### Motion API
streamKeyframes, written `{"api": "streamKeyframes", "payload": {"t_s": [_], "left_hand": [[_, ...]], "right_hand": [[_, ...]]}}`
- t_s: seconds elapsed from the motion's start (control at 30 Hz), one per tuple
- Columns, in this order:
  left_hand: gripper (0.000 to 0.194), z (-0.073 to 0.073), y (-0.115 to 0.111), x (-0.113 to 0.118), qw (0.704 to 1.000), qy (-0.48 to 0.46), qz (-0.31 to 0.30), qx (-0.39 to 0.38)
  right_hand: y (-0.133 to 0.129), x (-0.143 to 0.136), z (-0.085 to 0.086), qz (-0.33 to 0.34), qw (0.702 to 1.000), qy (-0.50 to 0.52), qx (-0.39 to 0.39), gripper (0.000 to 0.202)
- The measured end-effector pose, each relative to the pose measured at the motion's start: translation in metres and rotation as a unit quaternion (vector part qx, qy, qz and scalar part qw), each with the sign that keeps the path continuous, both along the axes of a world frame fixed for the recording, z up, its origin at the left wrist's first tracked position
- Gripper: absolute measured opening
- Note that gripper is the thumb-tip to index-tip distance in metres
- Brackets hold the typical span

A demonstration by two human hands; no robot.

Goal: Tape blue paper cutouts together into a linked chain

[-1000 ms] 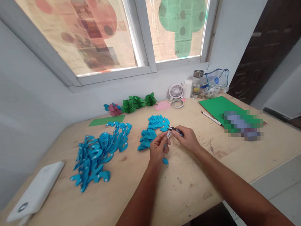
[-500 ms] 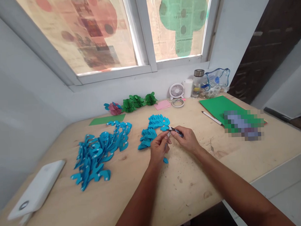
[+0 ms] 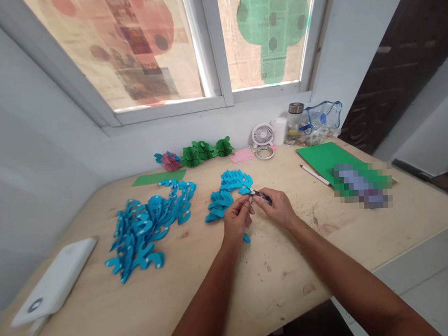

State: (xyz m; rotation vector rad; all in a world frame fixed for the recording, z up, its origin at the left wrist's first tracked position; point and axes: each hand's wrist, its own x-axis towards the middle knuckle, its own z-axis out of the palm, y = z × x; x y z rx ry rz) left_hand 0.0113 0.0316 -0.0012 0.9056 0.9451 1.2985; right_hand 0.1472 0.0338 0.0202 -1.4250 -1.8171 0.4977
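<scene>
My right hand is closed on a dark-handled tool with a pale tip, pointing left. Close against it, my left hand pinches something small and pale, too small to make out. Folded blue paper pieces stand in a row just beyond the hands, and another blue cluster is beside my left hand. A small blue piece lies below my fingers. Further left spreads a large heap of blue paper pieces with white patches.
A white power bank lies at the left. Along the back are green paper flowers, a small fan, a tape roll and a glass bottle. Green sheets and a white pen lie right.
The tool in my right hand has tilted slightly, its tip shifting a little around my left fingertips. The rest looks the same.
</scene>
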Motion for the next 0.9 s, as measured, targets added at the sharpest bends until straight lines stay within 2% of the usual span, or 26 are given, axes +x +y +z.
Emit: {"api": "streamKeyframes", "payload": {"t_s": [0.27, 0.63, 0.9], "left_hand": [[0.040, 0.0004, -0.0002, 0.0004, 1.000, 0.003, -0.001, 0.003], [0.034, -0.0004, 0.0002, 0.0002, 1.000, 0.007, -0.011, 0.015], [0.034, 0.0017, -0.0004, -0.0005, 1.000, -0.021, 0.014, 0.007]], "right_hand": [[-0.0008, -0.0002, 0.0015, 0.000, 1.000, -0.012, 0.001, 0.037], [-0.0017, -0.0009, 0.0013, -0.032, 0.999, -0.008, 0.014, 0.035], [-0.0001, -0.0004, -0.0018, -0.022, 1.000, -0.020, 0.009, 0.034]]}}
